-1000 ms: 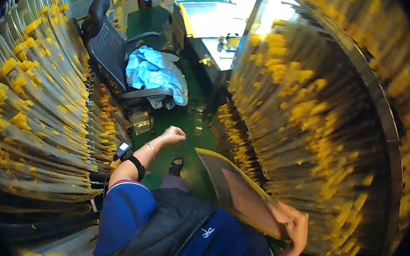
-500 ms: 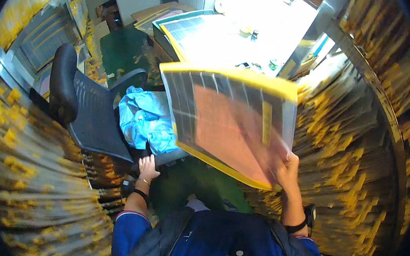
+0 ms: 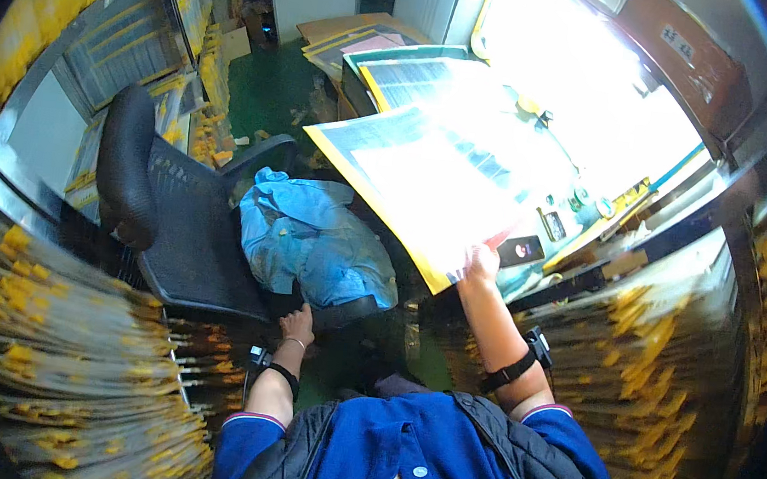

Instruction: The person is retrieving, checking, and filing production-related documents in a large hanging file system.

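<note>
My right hand (image 3: 481, 263) grips the near right corner of a large flat plastic film sleeve (image 3: 368, 160) with yellow edges. The sleeve is held out over the near side of a brightly lit table (image 3: 499, 94), and glare washes out much of its surface. My left hand (image 3: 298, 325) is at the near edge of a black office chair (image 3: 189, 248), its fingers curled against the chair below the seat's corner. Crumpled light blue cloth (image 3: 314, 242) lies on the seat, just beyond the left hand.
Racks packed with yellow-edged sleeves (image 3: 66, 375) stand at the left, with more sleeves (image 3: 628, 383) at the right. A phone (image 3: 523, 249), a dark small device (image 3: 553, 224) and a yellow tape roll (image 3: 528, 104) lie on the table. Cardboard (image 3: 330, 29) is stacked beyond it.
My right hand has swung the sleeve from a raised, upright tilt to nearly flat over the table. The view has turned right, and the left hand's fingers have curled more at the chair.
</note>
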A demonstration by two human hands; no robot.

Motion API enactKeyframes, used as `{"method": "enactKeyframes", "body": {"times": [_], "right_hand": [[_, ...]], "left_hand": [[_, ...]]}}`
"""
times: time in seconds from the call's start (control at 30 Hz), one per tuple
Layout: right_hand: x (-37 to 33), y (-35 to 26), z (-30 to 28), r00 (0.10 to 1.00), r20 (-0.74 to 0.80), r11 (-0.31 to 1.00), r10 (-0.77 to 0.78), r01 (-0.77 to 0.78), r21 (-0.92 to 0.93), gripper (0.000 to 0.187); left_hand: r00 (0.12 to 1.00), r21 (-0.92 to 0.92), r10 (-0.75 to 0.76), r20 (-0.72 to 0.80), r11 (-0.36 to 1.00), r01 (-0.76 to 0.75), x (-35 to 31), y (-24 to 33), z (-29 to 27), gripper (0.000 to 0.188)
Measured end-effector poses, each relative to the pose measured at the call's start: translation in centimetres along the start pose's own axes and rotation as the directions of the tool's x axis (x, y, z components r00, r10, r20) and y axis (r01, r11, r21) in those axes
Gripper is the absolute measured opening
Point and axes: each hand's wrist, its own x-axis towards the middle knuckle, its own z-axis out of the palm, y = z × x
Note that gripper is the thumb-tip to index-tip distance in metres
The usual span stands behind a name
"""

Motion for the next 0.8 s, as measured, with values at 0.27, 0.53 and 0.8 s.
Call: {"method": "enactKeyframes", "body": {"times": [0.27,0.53,0.8], "right_hand": [[12.4,4.7,3.1,0.987,-0.14,0.974,-0.08,0.107,0.198,0.037],[18.7,3.3,12.9,0.899,-0.297,0.946,-0.322,0.319,-0.059,0.035],[24.8,6.4,19.0,0.838,-0.23,0.866,-0.495,0.495,-0.062,0.026]], "left_hand": [[0.987,-0.169,0.015,0.162,0.985,0.013,12.4,-1.3,-6.6,0.069],[0.973,-0.125,-0.067,0.22,0.987,0.097,23.9,-2.9,-9.2,0.076],[0.974,-0.182,-0.071,0.214,0.977,0.111,31.1,-1.0,-12.7,0.07]]}}
